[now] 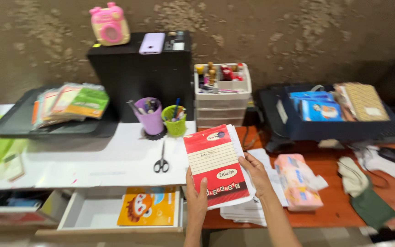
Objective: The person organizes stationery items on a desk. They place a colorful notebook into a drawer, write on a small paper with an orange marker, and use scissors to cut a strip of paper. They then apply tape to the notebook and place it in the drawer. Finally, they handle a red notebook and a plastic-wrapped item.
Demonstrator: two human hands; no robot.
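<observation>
Notebook (pixel 216 162) in red and white sits upright between your two hands, above the seam where the white desk (pixel 92 160) meets the brown table (pixel 339 201). Your left hand (pixel 196 194) grips its lower left corner, thumb across the front cover and the other fingers hidden behind. Your right hand (pixel 257 174) clasps the right edge, fingers curled round onto a few white sheets stacked behind the notebook. Both hands are closed on it, one at each side, so it is lifted clear of the surface and tilted slightly to the right.

Just below it lies a pile of loose white papers (pixel 243 212) on the table edge. Just right of your right hand rests a pink tissue pack (pixel 298 180). To the left of the notebook, black scissors (pixel 162 160) lie on the desk, near but apart from your left hand. Under the desk an open drawer (pixel 92 212) holds an orange book (pixel 148 206), just beside your left wrist. Further back stand a purple pen cup (pixel 151 116) and a green pen cup (pixel 175 121), well apart from both hands.
</observation>
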